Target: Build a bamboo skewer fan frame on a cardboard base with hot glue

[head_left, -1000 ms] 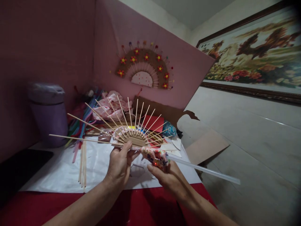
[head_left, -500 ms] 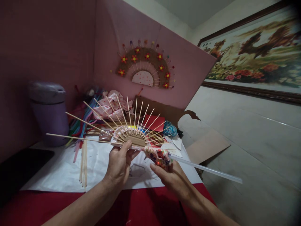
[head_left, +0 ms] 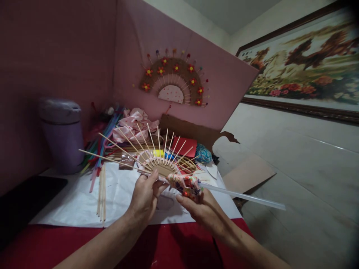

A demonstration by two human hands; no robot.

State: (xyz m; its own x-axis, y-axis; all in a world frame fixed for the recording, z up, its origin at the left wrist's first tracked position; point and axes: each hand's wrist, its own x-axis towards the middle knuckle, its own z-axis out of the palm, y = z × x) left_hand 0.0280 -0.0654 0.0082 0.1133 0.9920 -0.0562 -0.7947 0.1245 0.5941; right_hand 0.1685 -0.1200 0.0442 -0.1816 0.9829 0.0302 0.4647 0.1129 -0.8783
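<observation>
My left hand [head_left: 147, 190] pinches the straight lower edge of a half-round cardboard piece [head_left: 165, 170], with the thumb on its face. Thin wooden sticks [head_left: 138, 135] fan out from the cardboard's curved edge, and pink fabric trims its rim. In my right hand [head_left: 199, 205] is a hot glue gun [head_left: 185, 185] with a flowered cover and a small red light. A long translucent glue stick [head_left: 246, 197] juts from its back to the right. The front of the gun is over the right part of the cardboard; its nozzle tip is hidden.
A bundle of loose sticks [head_left: 101, 194] lies on white paper [head_left: 70, 201] over a red cloth [head_left: 112, 246]. Behind are pink fabric [head_left: 137, 121], red card [head_left: 183, 146], blue yarn [head_left: 203, 153] and pipe cleaners. A purple tumbler [head_left: 63, 138] stands left. A finished-looking fan [head_left: 171, 74] hangs on the pink board.
The stick-and-cardboard piece has turned and dropped slightly, its sticks shifting right and lower. The glue gun has moved a little left, further over the cardboard. Both hands keep their hold.
</observation>
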